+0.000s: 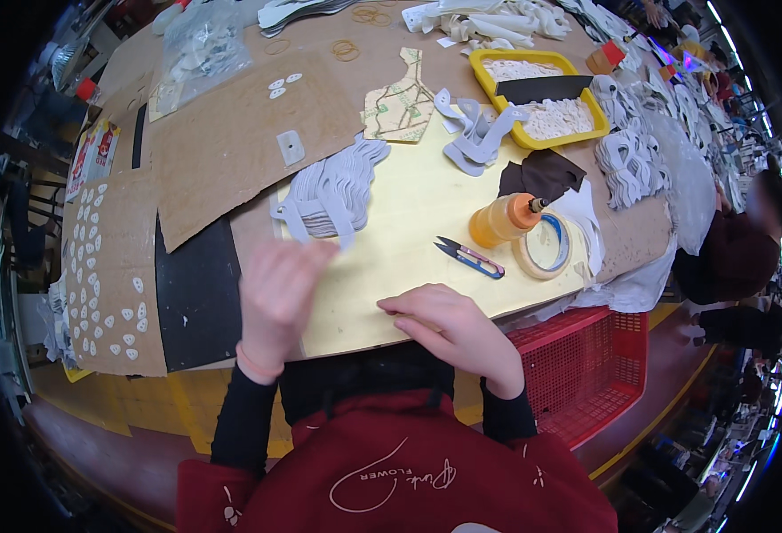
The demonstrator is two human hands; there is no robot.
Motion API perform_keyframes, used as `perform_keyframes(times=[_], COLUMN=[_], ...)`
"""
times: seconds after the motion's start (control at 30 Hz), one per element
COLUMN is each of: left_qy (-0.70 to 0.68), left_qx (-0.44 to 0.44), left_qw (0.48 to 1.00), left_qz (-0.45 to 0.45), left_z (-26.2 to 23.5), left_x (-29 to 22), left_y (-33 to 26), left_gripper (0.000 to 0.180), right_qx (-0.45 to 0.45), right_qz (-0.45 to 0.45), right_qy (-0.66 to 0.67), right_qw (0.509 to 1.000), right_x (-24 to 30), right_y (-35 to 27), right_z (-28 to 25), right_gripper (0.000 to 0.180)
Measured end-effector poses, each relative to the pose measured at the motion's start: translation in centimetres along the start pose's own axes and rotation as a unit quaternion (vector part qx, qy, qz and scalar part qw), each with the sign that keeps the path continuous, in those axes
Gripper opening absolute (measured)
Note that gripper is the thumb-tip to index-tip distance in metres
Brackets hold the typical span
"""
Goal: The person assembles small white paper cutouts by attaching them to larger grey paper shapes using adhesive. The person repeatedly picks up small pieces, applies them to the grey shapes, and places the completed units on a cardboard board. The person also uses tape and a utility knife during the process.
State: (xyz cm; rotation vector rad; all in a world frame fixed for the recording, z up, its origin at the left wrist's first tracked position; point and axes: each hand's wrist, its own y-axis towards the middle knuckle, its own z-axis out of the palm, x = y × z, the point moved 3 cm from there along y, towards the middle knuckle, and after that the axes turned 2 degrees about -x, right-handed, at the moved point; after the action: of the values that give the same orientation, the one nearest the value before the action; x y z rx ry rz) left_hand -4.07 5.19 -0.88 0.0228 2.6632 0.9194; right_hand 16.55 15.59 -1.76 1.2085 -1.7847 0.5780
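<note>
A: Grey cut pieces (336, 188) lie stacked at eleven o'clock on the yellow board (409, 226), just beyond the left hand (275, 289).
B: That hand is blurred; I can't tell whether it pinches one.
A: Lift a single piece cleanly.
B: Right hand (453, 324) lies flat at six o'clock, fingers together, steadying the board. Scissors (469, 256) sit at three.

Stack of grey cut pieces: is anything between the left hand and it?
Nothing visible. The left hand is raised just below the stack of grey cut pieces, with only bare yellow board between them. The thread snips and orange bottle lie off to the right.
</note>
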Motion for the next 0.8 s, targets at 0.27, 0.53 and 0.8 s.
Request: perform_keyframes(times=[0.27, 0.53, 0.8], left_qy=[-0.102, -0.075, -0.096], left_qx=[0.134, 0.210, 0.217], left_qw=[0.985, 0.972, 0.967], left_qz=[-0.027, -0.072, -0.087], left_z=[1.9, 2.1, 1.5], left_x=[-3.4, -4.3, -4.3], left_y=[-5.6, -6.4, -6.5], left_gripper=[0.029, 0.050, 0.056], right_qx=[-0.046, -0.029, -0.014], right_qz=[0.006, -0.025, -0.052], right_qy=[0.007, -0.011, 0.019], right_qw=[0.999, 0.999, 0.998], right_x=[-0.2, 0.4, 1.8], right_y=[-0.6, 0.5, 0.2], right_z=[-1.0, 0.0, -1.2], right_gripper=[0.023, 0.024, 0.024])
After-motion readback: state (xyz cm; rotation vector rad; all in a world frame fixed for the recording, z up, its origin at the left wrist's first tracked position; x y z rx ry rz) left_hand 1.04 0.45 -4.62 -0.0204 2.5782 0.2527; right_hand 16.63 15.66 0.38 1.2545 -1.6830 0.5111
